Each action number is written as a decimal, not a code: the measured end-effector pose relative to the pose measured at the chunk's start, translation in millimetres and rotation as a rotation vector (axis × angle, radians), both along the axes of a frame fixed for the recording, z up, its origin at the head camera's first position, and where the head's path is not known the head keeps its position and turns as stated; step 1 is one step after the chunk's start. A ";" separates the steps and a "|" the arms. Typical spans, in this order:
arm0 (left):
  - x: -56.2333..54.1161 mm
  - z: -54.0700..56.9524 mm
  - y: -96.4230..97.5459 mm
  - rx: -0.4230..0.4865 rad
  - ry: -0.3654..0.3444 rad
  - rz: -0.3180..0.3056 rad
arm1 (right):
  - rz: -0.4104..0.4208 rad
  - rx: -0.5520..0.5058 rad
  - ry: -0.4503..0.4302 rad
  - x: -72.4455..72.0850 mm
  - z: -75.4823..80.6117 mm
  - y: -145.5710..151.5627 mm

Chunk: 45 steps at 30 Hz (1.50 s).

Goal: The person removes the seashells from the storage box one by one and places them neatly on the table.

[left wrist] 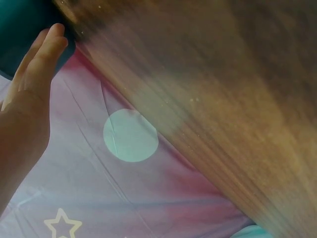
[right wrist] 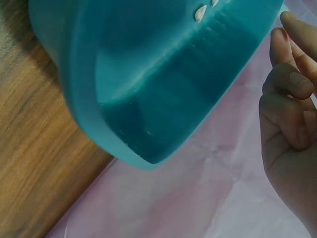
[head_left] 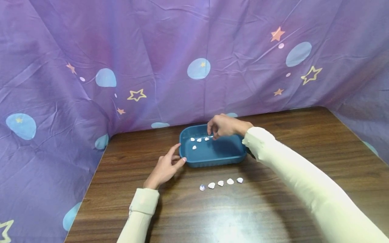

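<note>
Blue tray [head_left: 212,161] on the brown tabletop [head_left: 173,216], centre of the head frame, just below the middle. Four white shells [head_left: 194,147] in it, on the left part of its floor: three in a row, one below them. Five more shells on the tabletop below the tray, in a line of their own, slightly higher at the right end, all apart from each other.

Left hand [head_left: 164,168] at the tray's left end, fingers spread and fairly straight, touching the rim; no grip on anything. Left wrist view: fingers extended along the tray's outer side, upper left of frame.

Right hand [head_left: 226,125] over the upper right part of the tray, fingers bent and pointing down, tips near the rightmost shell of the upper row. Can't tell if it pinches a shell. Right wrist view: bent fingers at the right edge, tray across upper left and centre, two shells [right wrist: 200,13] showing at the top, one partly cut off.

Pale sleeves [head_left: 307,185] on both arms, coming in from bottom left and bottom right. Purple cloth [head_left: 164,50] with stars and blue ovals behind the tabletop, filling the top of frame.
</note>
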<state>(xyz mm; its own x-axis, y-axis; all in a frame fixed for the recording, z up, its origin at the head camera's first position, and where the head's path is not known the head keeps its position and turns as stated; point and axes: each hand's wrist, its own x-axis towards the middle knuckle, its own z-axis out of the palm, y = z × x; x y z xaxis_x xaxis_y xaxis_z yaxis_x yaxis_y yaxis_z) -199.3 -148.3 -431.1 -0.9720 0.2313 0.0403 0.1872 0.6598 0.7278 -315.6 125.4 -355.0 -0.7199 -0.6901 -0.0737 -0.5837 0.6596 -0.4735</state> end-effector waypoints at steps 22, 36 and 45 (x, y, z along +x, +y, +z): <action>-2.4 3.8 1.3 -0.006 -0.002 -0.002 | -0.034 0.143 0.075 -17.9 1.8 -17.6; -1.4 2.1 -0.4 -0.023 -0.004 -0.011 | -0.117 0.183 0.012 -25.8 -7.5 -35.9; -0.7 0.7 -0.7 -0.025 0.000 0.001 | -0.123 0.181 -0.027 -27.3 -20.0 -34.6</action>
<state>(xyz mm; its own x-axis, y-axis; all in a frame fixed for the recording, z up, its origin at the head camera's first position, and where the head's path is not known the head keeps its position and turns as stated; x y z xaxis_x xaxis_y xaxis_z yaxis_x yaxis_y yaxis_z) -200.0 -149.0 -430.4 -0.9723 0.2314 0.0342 0.1863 0.6776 0.7114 -342.9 90.8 -375.0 -0.7942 -0.5706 -0.2090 -0.4818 0.8009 -0.3556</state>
